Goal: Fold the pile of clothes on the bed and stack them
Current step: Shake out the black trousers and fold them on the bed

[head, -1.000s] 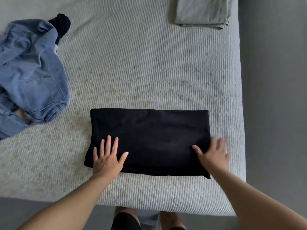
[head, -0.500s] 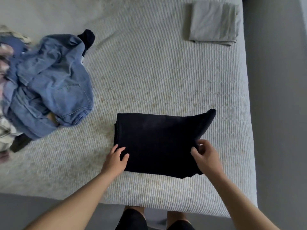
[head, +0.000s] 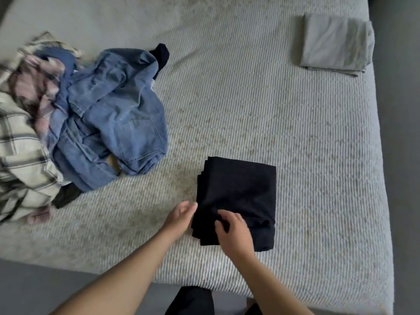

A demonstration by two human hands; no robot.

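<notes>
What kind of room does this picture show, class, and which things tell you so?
Probably a bedroom: a bed with a ribbed grey cover, a heap of unfolded jeans, and a folded black garment.

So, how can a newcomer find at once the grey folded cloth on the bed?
Start from the bed and look to its far right corner, away from the person. The grey folded cloth lies there alone, flat and neat. Unlike the black folded garment and the jumbled pile of clothes, it is pale and nearly matches the cover.
</notes>
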